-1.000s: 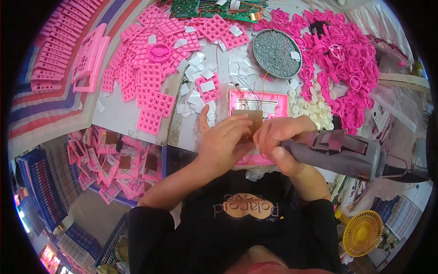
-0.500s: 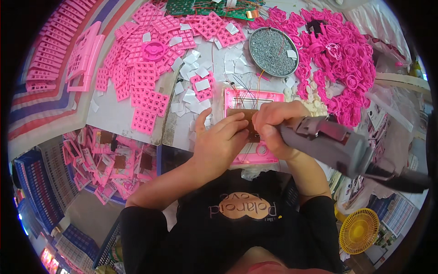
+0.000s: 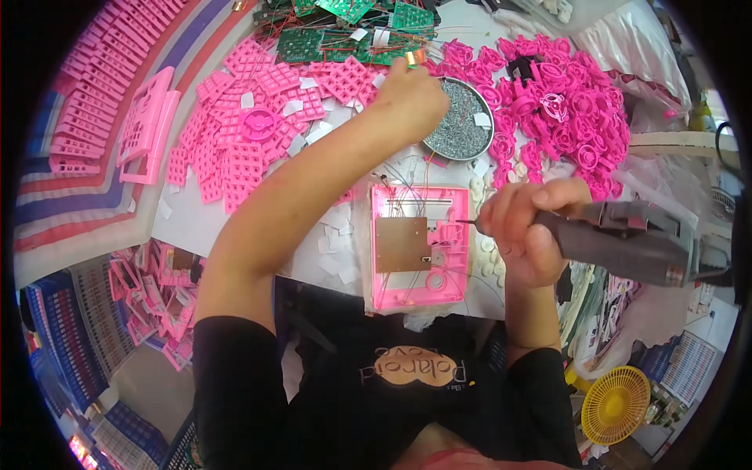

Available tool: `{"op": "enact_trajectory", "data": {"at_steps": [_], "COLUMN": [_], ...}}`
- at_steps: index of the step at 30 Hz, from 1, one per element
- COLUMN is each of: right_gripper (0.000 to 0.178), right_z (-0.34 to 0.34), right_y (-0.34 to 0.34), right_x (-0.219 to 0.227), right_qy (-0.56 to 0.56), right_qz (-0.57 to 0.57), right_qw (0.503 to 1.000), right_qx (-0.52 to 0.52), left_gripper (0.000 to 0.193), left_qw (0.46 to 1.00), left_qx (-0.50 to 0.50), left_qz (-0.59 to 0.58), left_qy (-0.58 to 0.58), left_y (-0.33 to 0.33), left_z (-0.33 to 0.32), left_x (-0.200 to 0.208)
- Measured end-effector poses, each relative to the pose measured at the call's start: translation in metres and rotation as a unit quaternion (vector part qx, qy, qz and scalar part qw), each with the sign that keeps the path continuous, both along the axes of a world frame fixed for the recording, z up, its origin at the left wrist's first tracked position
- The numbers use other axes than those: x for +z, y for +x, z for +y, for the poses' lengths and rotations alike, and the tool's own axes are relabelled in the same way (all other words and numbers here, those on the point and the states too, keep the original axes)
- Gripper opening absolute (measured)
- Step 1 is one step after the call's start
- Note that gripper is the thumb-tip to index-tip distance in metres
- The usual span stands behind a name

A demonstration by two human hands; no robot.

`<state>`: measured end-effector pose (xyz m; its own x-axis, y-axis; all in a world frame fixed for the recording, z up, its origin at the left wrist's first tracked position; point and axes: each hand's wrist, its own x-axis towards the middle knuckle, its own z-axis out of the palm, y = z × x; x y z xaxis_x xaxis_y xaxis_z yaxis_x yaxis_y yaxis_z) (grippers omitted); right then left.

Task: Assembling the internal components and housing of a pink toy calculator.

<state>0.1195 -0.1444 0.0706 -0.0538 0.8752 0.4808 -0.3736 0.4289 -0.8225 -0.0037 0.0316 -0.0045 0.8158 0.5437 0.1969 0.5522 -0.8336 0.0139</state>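
Observation:
My right hand (image 3: 526, 231) is wrapped round a dark grey electric screwdriver (image 3: 627, 244), its thin bit pointing left over the right edge of a pink plastic casing (image 3: 456, 286). Inside the casing lies a brown circuit board (image 3: 402, 244), with thin wires running from its upper side. My left hand (image 3: 413, 100) is stretched far forward, closed and curled at the left rim of a round metal dish (image 3: 493, 145) of small screws (image 3: 460, 125). Its fingertips are mostly hidden, and what they hold cannot be made out. A gold-coloured piece (image 3: 415, 58) shows just beyond the knuckles.
Pink keypad pieces (image 3: 243, 160) are heaped on the left, with white paper scraps (image 3: 333, 243) nearby. Green circuit boards (image 3: 313, 45) lie at the back. Dark pink ring-shaped parts (image 3: 583, 117) pile up on the right. A yellow fan-like grille (image 3: 616, 405) stands low right.
My left hand has left the brown board and reached forward to the screw dish. My right hand has drawn the screwdriver to the right, off the board. The view has shifted slightly.

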Motion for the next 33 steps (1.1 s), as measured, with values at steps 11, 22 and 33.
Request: {"op": "enact_trajectory", "data": {"at_steps": [11,22,33], "right_gripper": [0.033,0.032,0.027], "right_z": [-0.017,-0.034,-0.030], "right_y": [0.007,-0.002,-0.024], "right_x": [0.000,0.008,0.011], "right_qy": [-0.030,0.003,-0.031], "right_qz": [-0.044,0.033,0.051], "right_qw": [0.997,0.999,0.997], "right_qx": [-0.064,-0.004,0.056], "left_gripper": [0.016,0.012,0.013], "left_qw": [0.998,0.978,0.908], "left_qx": [-0.014,-0.106,-0.016], "left_qz": [-0.052,-0.169,-0.304], "left_qy": [0.025,-0.065,-0.289], "left_y": [0.028,-0.066,-0.086], "left_z": [0.009,-0.117,-0.164], "left_x": [-0.018,0.036,0.019]}}
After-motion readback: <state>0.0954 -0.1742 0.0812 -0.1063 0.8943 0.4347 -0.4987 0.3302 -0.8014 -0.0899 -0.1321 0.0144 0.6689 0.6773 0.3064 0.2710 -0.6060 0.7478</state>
